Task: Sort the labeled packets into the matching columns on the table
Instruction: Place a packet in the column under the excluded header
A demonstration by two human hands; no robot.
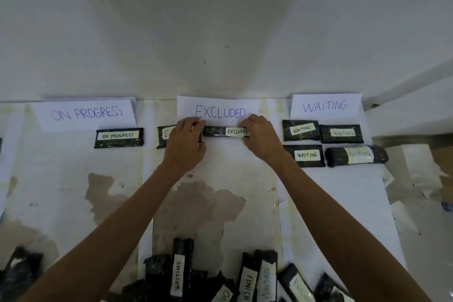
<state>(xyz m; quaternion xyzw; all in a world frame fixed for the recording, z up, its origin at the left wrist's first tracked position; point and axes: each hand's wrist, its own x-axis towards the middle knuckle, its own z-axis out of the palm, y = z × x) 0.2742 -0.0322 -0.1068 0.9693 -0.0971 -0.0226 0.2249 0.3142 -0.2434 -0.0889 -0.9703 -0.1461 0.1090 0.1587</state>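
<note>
- Up at 12 o'clock on the surface, both hands meet on one black packet whose white tag reads EXCLUDED.
- The left hand has its fingers curled over the packet's 9 o'clock end, with the thumb on the near side, and grips that end.
- The right hand curls round the 3 o'clock end, just past the tag, and grips there too.
- The packet lies crosswise in the middle column, just beside the near edge of the EXCLUDED sign. Whether it rests on the surface or is held slightly above it, I cannot tell.
- A second packet sits just at 9 o'clock of the first, mostly hidden under the left hand. Only the first letter, E, shows on its tag.
- At 10 o'clock, the ON PROGRESS sign has one ON PROGRESS packet by its near right corner.
- At 2 o'clock, the WAITING sign heads four WAITING packets in two rows of two, set close together. The one at the near right is rounder, with a faint tag.
- At 6 o'clock, a pile of black packets crowds the near edge. Its tags read WAITING and FINISH, and others are cut off or blurred.
- At 7 o'clock, a dark bundle lies apart from the pile, too blurred to read.
- White paper covers the surface, with brown stains in the left and middle columns.
</note>
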